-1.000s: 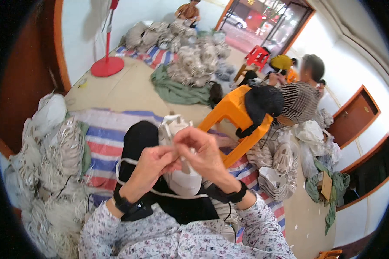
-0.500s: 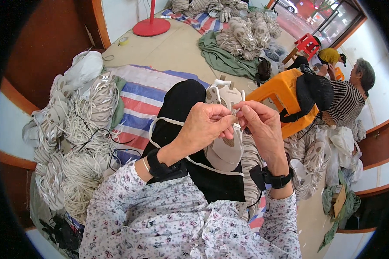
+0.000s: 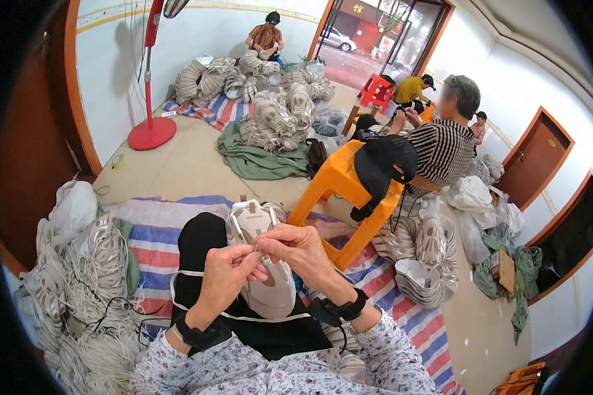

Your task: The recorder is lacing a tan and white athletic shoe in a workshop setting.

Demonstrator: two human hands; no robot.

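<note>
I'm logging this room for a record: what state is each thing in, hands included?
Left hand: fingers pinched together
Right hand: fingers pinched, close to the left's
Beige shoe upper: on the lap, toe toward the person
Orange plastic stool: upright, bearing a black fabric cap
Red-white-blue striped sheet: spread on the floor
Dark green cloth: crumpled on the floor
Brown wooden door at right: shut

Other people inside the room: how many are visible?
4: one in brown, leftmost; one in yellow near the red stool; one in stripes, closest; one in red, rightmost. Others may be hidden.
</note>
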